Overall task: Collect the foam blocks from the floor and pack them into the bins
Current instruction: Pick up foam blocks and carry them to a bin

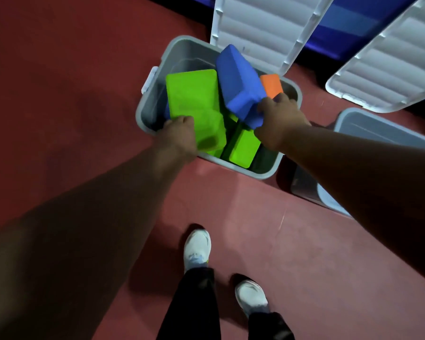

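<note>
**Left hand (179, 133) and right hand (277, 119) both loaded over the grey bin (142, 119), and it's a messy pack**

Left hand is curled round the near edge of a big flat green block (192, 99), which lies slanted across the left half of the bin. Right hand grips the near end of a blue block (238, 82) that's tilted steeply, its far end poking up past the rim and resting against, or just in front of, the raised lid (263, 25). I can't tell which. An orange block (270, 85) is wedged just behind the right hand, and a second green block (243, 150) stands on edge near the front wall.

What I'd worry about:

- Blue block is the obvious one. If it gets let go at that angle, my guess is it stays propped up or flops over the rim onto the floor (59, 94).
- Nothing in there lies flat and square, so the pile eats space quickly. Shoving more in on top probably means the lid won't shut.
- Foam squashes and springs back, so a block pressed down hard could pop up again and nudge its neighbours out.
- Slanted green one could slide and jam against the upright green one.

Second bin (378, 128) sits just to the right, and what shows of its inside looks bare, so overflow has somewhere to go.
</note>
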`<state>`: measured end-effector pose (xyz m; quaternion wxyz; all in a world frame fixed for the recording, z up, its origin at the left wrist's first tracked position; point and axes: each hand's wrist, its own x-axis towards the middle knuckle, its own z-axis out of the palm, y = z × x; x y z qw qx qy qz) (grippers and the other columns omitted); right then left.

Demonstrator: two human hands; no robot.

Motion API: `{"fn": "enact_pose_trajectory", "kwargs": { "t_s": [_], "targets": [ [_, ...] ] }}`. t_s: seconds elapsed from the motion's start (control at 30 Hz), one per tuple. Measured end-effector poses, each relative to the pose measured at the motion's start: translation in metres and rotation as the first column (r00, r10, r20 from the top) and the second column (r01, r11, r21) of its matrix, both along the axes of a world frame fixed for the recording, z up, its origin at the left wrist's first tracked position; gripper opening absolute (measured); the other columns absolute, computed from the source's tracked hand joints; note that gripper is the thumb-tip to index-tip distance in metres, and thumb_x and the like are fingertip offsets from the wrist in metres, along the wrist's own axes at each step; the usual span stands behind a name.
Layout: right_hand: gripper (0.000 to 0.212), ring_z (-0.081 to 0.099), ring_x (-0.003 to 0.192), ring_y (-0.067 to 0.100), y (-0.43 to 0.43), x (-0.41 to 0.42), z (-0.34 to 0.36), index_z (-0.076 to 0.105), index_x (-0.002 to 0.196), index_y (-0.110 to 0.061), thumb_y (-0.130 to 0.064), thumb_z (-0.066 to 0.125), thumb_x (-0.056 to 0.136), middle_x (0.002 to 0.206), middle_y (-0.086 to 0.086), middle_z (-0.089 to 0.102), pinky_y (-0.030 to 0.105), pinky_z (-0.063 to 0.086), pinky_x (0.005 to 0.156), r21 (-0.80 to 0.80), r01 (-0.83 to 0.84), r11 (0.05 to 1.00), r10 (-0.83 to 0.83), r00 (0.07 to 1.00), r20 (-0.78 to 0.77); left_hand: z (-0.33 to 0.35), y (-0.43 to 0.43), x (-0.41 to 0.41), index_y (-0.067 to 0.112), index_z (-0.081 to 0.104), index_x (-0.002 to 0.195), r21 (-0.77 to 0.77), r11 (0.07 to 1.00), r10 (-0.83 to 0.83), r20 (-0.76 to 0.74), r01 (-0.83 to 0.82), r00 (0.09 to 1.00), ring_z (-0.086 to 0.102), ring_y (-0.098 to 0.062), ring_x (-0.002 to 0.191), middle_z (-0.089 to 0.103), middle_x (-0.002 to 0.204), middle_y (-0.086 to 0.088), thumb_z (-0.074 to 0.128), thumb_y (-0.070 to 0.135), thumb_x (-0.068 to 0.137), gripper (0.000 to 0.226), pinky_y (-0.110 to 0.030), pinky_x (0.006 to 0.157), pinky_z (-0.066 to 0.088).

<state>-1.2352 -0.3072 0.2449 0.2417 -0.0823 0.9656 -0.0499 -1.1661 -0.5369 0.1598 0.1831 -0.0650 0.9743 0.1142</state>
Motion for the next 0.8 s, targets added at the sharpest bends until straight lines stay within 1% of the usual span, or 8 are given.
{"fn": "enact_pose_trajectory", "kwargs": {
  "t_s": [0.1,0.27,0.53,0.6,0.67,0.7,0.73,0.8],
  "targets": [
    [0.049,0.046,0.126,0.043,-0.005,0.016,-0.016,0.052,0.137,-0.017,-0.024,0.058,0.089,0.135,0.018,0.046,0.047,0.047,0.100,0.025,-0.010,1.000,0.008,0.998,0.056,-0.017,-0.004,0.027,0.006,0.057,0.127,0.107,0.993,-0.036,-0.031,0.040,0.999,0.061,-0.044,0.106,0.059,0.126,-0.018,0.060,0.008,0.078,0.049,-0.048,0.090,0.049],
    [0.042,0.048,0.125,0.041,-0.008,0.037,-0.034,0.057,0.131,-0.017,-0.025,0.055,0.090,0.132,0.015,0.046,0.048,0.047,0.103,0.023,0.010,1.000,-0.013,0.993,0.120,-0.027,-0.008,0.058,-0.002,0.063,0.111,0.117,0.989,-0.062,-0.208,0.088,0.976,0.062,-0.047,0.092,0.064,0.110,-0.024,0.049,0.009,0.067,0.047,-0.049,0.083,0.052],
    [0.045,0.053,0.121,0.042,-0.009,0.077,-0.033,0.060,0.129,-0.013,-0.036,0.058,0.090,0.130,0.016,0.048,0.045,0.051,0.098,0.051,-0.180,0.982,0.167,0.965,0.200,-0.003,-0.006,0.083,-0.004,0.061,0.108,0.134,0.991,0.031,-0.020,-0.028,0.999,0.064,-0.047,0.090,0.063,0.109,-0.029,0.056,0.009,0.075,0.036,-0.046,0.080,0.049],
    [0.045,0.055,0.120,0.041,-0.012,0.089,-0.027,0.061,0.128,-0.012,-0.037,0.058,0.091,0.131,0.017,0.049,0.043,0.052,0.096,0.048,-0.247,0.968,0.232,0.950,0.210,0.000,-0.007,0.105,-0.013,0.064,0.098,0.130,0.991,0.019,-0.059,-0.012,0.998,0.066,-0.050,0.087,0.064,0.099,-0.037,0.057,0.003,0.076,0.028,-0.044,0.083,0.046],
    [0.044,0.056,0.121,0.040,-0.016,0.101,-0.020,0.060,0.127,-0.013,-0.035,0.057,0.090,0.131,0.018,0.051,0.042,0.052,0.097,0.022,-0.270,0.963,0.259,0.943,0.211,0.000,-0.013,0.132,-0.020,0.066,0.086,0.156,0.988,-0.004,0.031,-0.001,1.000,0.069,-0.053,0.084,0.064,0.091,-0.042,0.047,0.012,0.077,0.038,-0.045,0.078,0.055],
    [0.045,0.056,0.122,0.039,-0.019,0.108,-0.017,0.060,0.128,-0.013,-0.035,0.057,0.089,0.132,0.018,0.052,0.042,0.051,0.098,0.009,-0.278,0.960,0.270,0.939,0.215,0.002,-0.017,0.147,-0.022,0.067,0.089,0.135,0.991,-0.009,0.029,0.005,1.000,0.070,-0.055,0.086,0.064,0.094,-0.044,0.045,0.014,0.080,0.043,-0.045,0.074,0.061],
    [0.046,0.055,0.123,0.038,-0.022,0.115,-0.013,0.059,0.130,-0.013,-0.035,0.057,0.088,0.132,0.018,0.053,0.042,0.051,0.099,0.001,-0.294,0.956,0.287,0.933,0.219,0.010,-0.020,0.162,-0.022,0.066,0.105,0.141,0.988,0.045,0.111,-0.061,0.993,0.068,-0.055,0.101,0.063,0.109,-0.044,0.048,0.016,0.087,0.046,-0.053,0.086,0.060],
    [0.050,0.056,0.123,0.038,-0.029,0.132,-0.007,0.058,0.133,-0.014,-0.036,0.058,0.088,0.131,0.019,0.055,0.042,0.052,0.098,-0.010,-0.349,0.937,0.343,0.914,0.218,0.017,-0.022,0.192,-0.006,0.054,0.138,0.048,0.957,0.268,0.234,-0.286,0.935,0.055,-0.044,0.131,0.055,0.140,-0.030,0.062,0.026,0.095,0.054,-0.046,0.109,0.047]
  ]
}}
